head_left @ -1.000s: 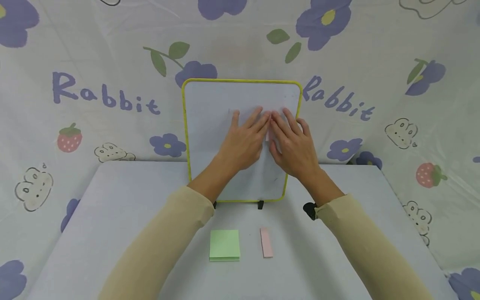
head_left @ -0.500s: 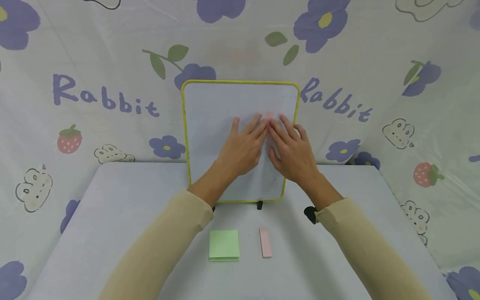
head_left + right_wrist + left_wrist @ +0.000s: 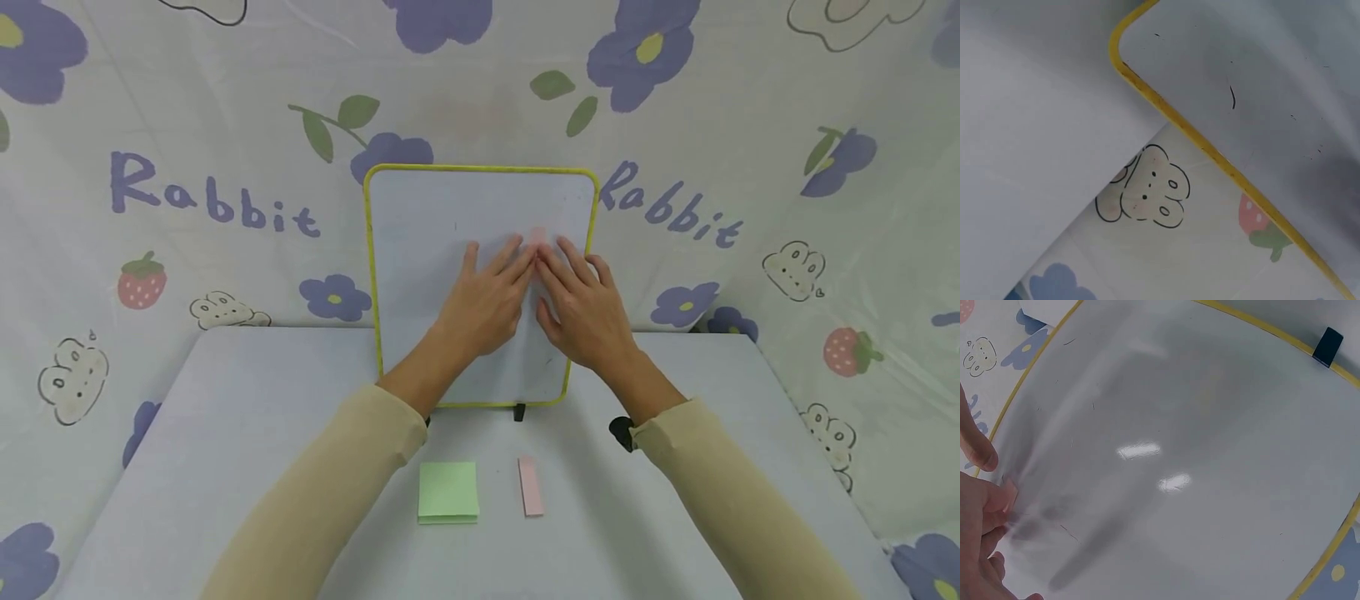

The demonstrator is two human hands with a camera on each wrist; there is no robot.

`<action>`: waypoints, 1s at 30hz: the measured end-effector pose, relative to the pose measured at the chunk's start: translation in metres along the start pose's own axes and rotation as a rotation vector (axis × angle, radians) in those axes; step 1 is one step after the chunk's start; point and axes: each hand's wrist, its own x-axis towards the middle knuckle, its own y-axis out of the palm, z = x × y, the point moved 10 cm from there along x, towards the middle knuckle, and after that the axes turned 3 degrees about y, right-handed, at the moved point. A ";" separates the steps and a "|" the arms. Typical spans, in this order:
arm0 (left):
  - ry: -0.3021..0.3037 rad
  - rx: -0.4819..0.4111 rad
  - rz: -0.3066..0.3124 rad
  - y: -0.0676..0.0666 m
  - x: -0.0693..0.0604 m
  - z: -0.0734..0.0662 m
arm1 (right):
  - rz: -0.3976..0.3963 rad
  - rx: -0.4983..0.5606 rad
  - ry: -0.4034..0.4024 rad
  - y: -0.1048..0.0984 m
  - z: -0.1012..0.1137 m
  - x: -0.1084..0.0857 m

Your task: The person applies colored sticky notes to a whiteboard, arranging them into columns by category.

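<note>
A pink note is pressed against the upper right part of the board, partly covered by the fingertips of the left hand and right hand. The fingers of both are extended and somewhat spread, with nothing gripped. The step in hand is judged to be smoothing the note flat; next, firm, even pressure seems called for before it is released. The green pad and pink strip are seen on the table.

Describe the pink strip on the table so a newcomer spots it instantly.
Find the yellow-framed board standing on the white table. In front of it, right of the green pad, lies the pink strip. Its narrow shape and colour set it apart from the pad; the pink note is up on the board.
</note>
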 end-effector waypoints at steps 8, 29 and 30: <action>0.023 0.010 -0.042 0.000 -0.012 -0.005 | -0.007 0.031 -0.009 -0.003 0.003 -0.008; 0.236 -0.313 0.022 0.060 -0.127 -0.080 | 0.269 0.369 -0.099 0.010 0.063 -0.128; 0.245 -0.323 0.042 0.065 -0.131 -0.085 | 0.291 0.389 -0.097 0.013 0.066 -0.134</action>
